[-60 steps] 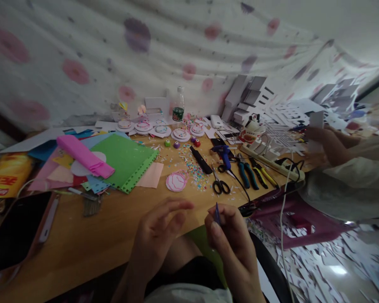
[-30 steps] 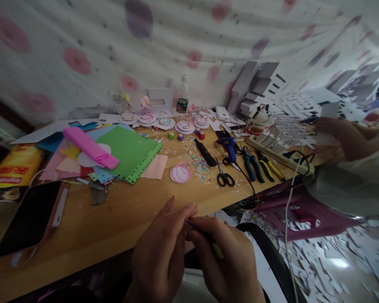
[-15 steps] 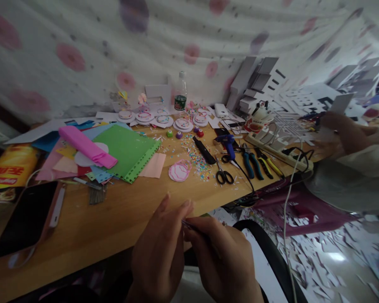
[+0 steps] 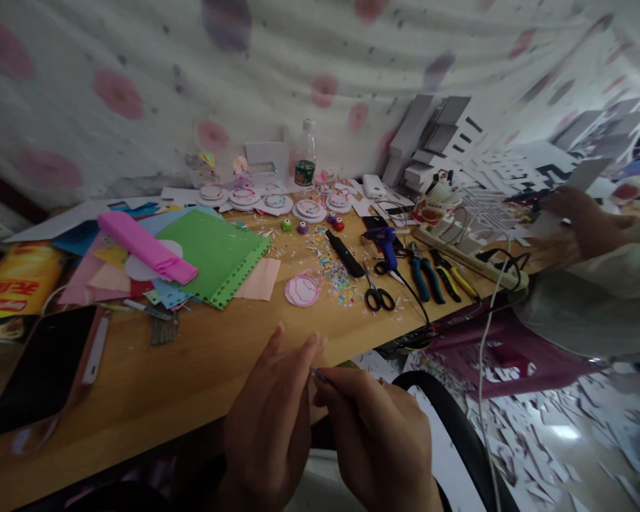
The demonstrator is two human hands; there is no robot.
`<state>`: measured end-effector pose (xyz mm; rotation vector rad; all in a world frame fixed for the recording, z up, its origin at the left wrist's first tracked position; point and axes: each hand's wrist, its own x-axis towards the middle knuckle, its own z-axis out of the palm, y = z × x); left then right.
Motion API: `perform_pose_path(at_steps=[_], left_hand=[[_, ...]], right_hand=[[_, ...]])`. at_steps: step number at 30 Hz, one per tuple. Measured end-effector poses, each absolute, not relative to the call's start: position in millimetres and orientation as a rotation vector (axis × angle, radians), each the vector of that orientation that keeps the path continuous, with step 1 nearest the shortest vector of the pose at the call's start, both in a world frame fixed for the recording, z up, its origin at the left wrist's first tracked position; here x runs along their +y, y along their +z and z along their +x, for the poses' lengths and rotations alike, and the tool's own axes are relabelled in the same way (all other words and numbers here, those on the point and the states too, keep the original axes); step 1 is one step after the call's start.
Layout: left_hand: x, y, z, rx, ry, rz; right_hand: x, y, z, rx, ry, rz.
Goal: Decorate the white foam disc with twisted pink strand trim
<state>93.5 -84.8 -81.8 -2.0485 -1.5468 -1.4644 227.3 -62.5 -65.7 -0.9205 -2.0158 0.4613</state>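
My left hand (image 4: 274,419) and my right hand (image 4: 378,434) meet just off the near edge of the wooden table (image 4: 192,377). The right hand is closed round a thin dark tool (image 4: 320,375) whose tip points left, toward my left fingertips. The left hand's fingers are pressed together at that tip; what they pinch is too small to make out. A pink paper disc (image 4: 301,290) lies on the table beyond my hands, beside scattered coloured paper bits (image 4: 336,270).
Green sheet (image 4: 213,256), pink roll (image 4: 146,247) and coloured paper at left; phone (image 4: 43,370) near left. Scissors (image 4: 376,295), pliers (image 4: 427,277), a blue glue gun (image 4: 384,245), a power strip (image 4: 469,259) and a bottle (image 4: 305,153) lie further back. Another person's arm (image 4: 581,220) at right. Black chair edge (image 4: 459,434).
Two seconds ago my hands were apart, the left one open and the right holding the tool upright. They have since come together and the tool now lies pointing left.
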Motion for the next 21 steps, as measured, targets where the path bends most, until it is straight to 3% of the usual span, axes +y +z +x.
perform_pose_path(at_steps=[21], left_hand=[[-86.3,-84.4,94.3,-1.573,-1.462,-2.032]], right_hand=[[-59.1,-64.7,228.7,-2.091,0.445,-0.911]])
